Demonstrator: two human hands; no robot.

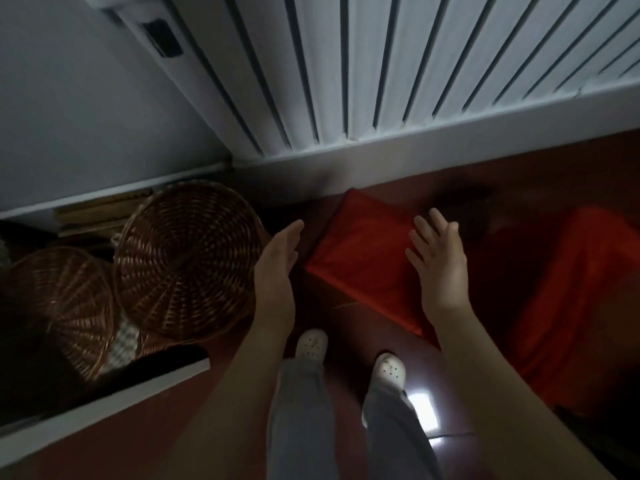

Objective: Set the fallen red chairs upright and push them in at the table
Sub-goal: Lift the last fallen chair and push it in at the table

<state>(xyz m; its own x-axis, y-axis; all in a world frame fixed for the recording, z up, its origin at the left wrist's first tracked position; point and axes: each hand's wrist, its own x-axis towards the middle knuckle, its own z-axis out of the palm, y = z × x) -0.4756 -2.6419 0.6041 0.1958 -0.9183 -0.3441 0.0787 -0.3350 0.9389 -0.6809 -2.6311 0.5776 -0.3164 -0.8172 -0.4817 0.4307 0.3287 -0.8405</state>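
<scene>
A red chair (367, 258) lies fallen on the dark red floor close to the wall, its flat red surface facing up. A second red chair (568, 292) lies to its right, dim and blurred. My left hand (277, 268) reaches down just left of the first chair's edge, fingers straight, holding nothing. Over that chair's right part hovers my right hand (440, 261), fingers spread; whether it touches is unclear. No table is in view.
Two round wicker baskets (187, 258) sit in a white-edged compartment on the left. A white slatted wall panel (398, 74) and white skirting (450, 143) run behind the chairs. My feet in white clogs (313, 344) stand on the glossy floor below the hands.
</scene>
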